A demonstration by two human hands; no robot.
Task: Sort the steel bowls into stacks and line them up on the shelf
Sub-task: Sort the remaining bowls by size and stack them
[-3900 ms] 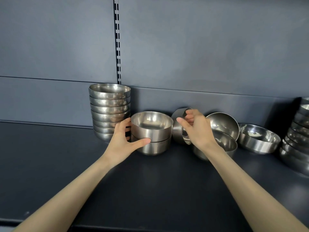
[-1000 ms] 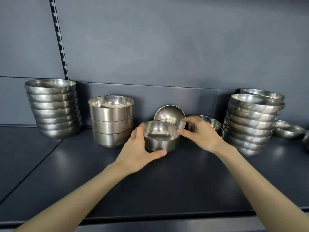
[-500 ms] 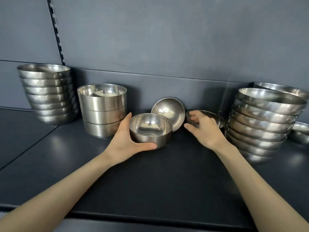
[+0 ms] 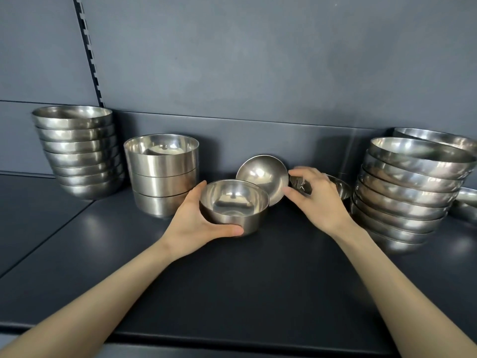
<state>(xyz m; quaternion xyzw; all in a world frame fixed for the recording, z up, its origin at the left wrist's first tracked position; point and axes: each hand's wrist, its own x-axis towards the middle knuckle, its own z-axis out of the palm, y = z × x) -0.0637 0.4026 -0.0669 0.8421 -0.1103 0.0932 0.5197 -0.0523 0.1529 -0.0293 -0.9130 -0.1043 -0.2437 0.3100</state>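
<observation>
My left hand (image 4: 196,223) is shut on a small steel bowl (image 4: 233,205) that sits upright on the dark shelf (image 4: 258,285), thumb at its front wall. Behind it a second small bowl (image 4: 262,174) leans on its edge against the back panel. My right hand (image 4: 317,202) is open, with thumb and forefinger tips at that tilted bowl's right rim. A shallow bowl (image 4: 340,188) lies mostly hidden behind this hand. A stack of three straight-walled bowls (image 4: 162,174) stands just left of my left hand.
A tall stack of rounded bowls (image 4: 77,156) stands at the far left. On the right is a leaning stack of wide bowls (image 4: 407,195), more bowls (image 4: 444,139) behind it, and a loose bowl (image 4: 468,201) at the edge. A slotted upright (image 4: 89,52) runs up the back wall.
My right hand has shifted left from the shallow bowl to the tilted bowl's rim. My left hand still holds the small bowl in about the same spot. The view has come closer.
</observation>
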